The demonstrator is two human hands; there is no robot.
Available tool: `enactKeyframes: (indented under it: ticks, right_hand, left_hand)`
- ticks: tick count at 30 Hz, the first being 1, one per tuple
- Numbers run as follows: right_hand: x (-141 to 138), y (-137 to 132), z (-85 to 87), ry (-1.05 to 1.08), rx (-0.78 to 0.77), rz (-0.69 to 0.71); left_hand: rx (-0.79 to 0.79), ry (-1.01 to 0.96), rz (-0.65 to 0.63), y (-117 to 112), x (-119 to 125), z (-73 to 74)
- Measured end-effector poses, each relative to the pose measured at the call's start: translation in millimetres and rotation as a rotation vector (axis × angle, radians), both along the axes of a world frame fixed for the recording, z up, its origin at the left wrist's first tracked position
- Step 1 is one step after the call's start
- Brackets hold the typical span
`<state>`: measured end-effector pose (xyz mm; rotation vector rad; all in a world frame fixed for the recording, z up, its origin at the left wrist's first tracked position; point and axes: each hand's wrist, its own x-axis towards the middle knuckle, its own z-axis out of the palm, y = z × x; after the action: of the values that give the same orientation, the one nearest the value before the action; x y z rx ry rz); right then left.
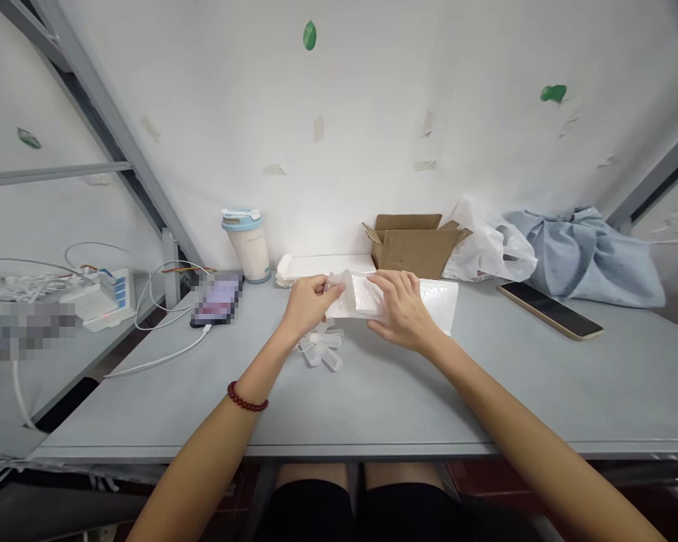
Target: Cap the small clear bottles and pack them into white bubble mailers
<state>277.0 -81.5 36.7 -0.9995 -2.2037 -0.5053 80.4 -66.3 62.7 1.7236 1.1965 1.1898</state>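
Both of my hands hold a white bubble-wrap pouch [367, 297] just above the grey table [373, 391]. My left hand [308, 301] pinches the pouch's left end with thumb and fingers closed on it. My right hand [404, 309] lies over its middle, fingers curled around it. The pouch's right end [444, 297] sticks out past my right hand. A small crumpled piece of clear plastic [321, 348] lies on the table right below my hands. A dark red bead bracelet [247, 399] is on my left wrist.
Behind the hands stand an open cardboard box [412, 245], a flat white foam piece [322, 267] and a cup with a blue lid [247, 245]. A phone on a charging cable [218, 299] lies left, another phone [551, 310] right, beside a white plastic bag [489, 245] and blue cloth [587, 256]. A power strip [105, 297] sits far left.
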Motion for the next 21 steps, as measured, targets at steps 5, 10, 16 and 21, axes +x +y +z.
enactKeyframes:
  ticks: [5,10,16,21]
  right_hand:
    - [7.1,4.4,1.1,0.037,-0.008,-0.073]
    - [12.5,7.6,1.8,0.061,-0.044,-0.103]
    - [16.5,12.9,-1.1,0.047,-0.143,-0.14]
    - [18.3,15.6,-3.7,0.054,-0.174,-0.158]
  left_hand:
    - [0.036,0.029,0.102,10.6,-17.4,3.8]
    - [0.043,0.135,0.153,19.9,-38.4,3.9]
    - [-0.014,0.213,0.039,19.8,-48.7,6.6]
    - [-0.012,0.333,-0.185,13.0,-49.3,10.1]
